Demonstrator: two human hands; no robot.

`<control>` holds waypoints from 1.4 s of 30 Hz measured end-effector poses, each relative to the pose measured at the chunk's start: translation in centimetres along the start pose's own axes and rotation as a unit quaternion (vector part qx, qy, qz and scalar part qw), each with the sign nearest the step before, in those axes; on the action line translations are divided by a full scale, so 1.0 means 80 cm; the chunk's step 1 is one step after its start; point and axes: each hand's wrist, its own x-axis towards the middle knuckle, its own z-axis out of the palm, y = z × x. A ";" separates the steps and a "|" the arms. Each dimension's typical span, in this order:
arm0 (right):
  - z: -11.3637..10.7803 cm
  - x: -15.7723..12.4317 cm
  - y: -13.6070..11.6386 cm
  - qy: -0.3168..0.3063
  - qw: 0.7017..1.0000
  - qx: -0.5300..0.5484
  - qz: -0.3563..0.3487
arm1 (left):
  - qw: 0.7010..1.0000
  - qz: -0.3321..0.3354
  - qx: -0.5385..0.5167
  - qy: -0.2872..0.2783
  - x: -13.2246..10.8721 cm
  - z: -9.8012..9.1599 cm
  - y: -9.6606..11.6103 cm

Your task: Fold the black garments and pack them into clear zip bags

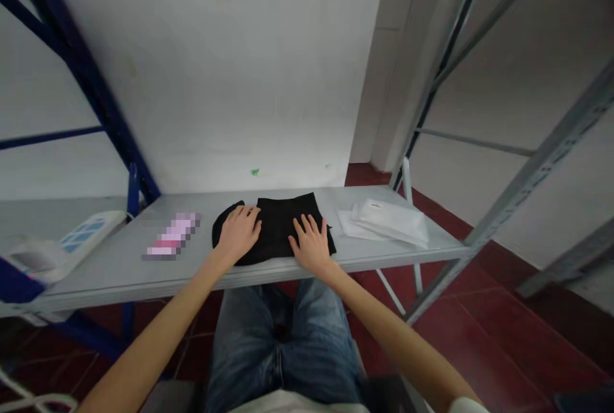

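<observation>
A black piece of fabric (275, 227), perhaps a garment, lies folded on the grey shelf (201, 272) in front of me. My left hand (238, 232) rests on its left part, palm down, with the fingers slightly bent and the thumb apart. On the right part lies my right hand (311, 243), flat with its fingers spread. Neither hand grips the fabric. A rounded black edge shows beyond my left fingers; what lies under the palms is hidden.
White plastic bags (391, 221) lie right of the fabric. A pixelated pink item (175, 234) sits to its left, and a white power strip (91, 234) farther left. Blue and grey metal posts (542, 163) frame the shelf; a white panel (240, 80) stands behind.
</observation>
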 end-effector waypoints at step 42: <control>-0.049 0.021 0.084 -0.043 0.999 -0.012 -0.024 | 0.974 0.109 -0.168 -0.104 0.009 -0.005 -0.027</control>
